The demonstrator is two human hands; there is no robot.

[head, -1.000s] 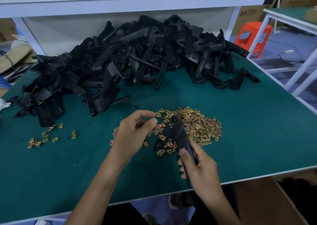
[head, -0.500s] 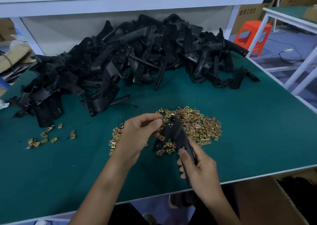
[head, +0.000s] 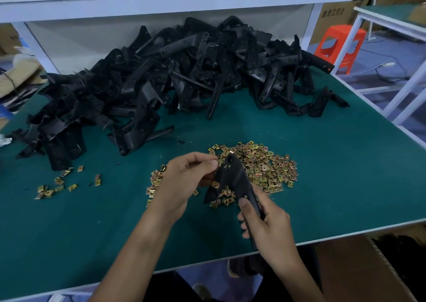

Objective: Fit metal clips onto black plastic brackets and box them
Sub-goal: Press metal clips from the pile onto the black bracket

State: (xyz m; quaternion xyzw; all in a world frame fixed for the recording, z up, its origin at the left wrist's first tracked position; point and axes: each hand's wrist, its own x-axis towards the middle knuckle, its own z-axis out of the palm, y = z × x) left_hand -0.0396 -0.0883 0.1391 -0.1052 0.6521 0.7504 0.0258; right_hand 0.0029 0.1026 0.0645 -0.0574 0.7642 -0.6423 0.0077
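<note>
Fingertips of your left hand (head: 184,182), pinched on what may be a clip, have reached the top of the black bracket (head: 232,177), over the clip pile (head: 267,165) near the front edge of the table (head: 345,186). Your right hand (head: 265,223) stays curled round its stem, so fitting looks imminent.

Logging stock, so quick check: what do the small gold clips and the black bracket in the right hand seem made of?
Clips: thin sheet metal by the look, yellowish plated finish, glinting under the light. Bracket: likely moulded plastic, matte black, dull surface with formed holes; the exact kind can't be told.
</note>
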